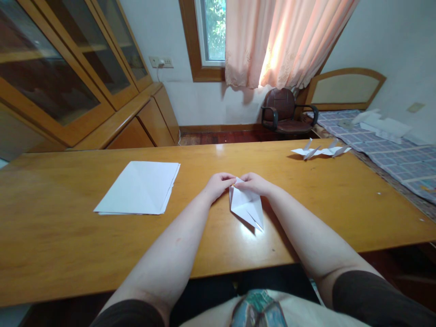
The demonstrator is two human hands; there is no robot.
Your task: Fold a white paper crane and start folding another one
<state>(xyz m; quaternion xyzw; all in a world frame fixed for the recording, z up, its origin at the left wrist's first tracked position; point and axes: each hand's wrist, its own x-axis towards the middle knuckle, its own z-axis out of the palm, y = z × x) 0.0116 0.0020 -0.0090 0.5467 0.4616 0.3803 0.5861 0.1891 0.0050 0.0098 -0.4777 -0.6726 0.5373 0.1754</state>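
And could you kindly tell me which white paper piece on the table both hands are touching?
The pointed folded paper, held by the left hand and right hand; the flat stack at left and the folded figures at far right lie untouched.

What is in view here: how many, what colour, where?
Table: one, yellow-brown, centre
Folded paper: one, white, mid-table
Paper stack: one, white, table's left
Paper birds: apparently two, white, table's right
Cabinet: one, brown, back left
Window: one, brown-framed, back
Curtain: count unclear, pink, by window
Chair: one, dark brown, below curtain
Bed: one, blue-grey plaid, right
Objects: count unclear, white, on bed
Walls: two, pale, back and right
Wall plates: at least two, pale, both walls
Floor: dark red, behind table
Shirt: one, pale, dark-sleeved, bottom
Forearms: two, bare, from below
Left hand: one, bare, on folded paper
Right hand: one, bare, on folded paper
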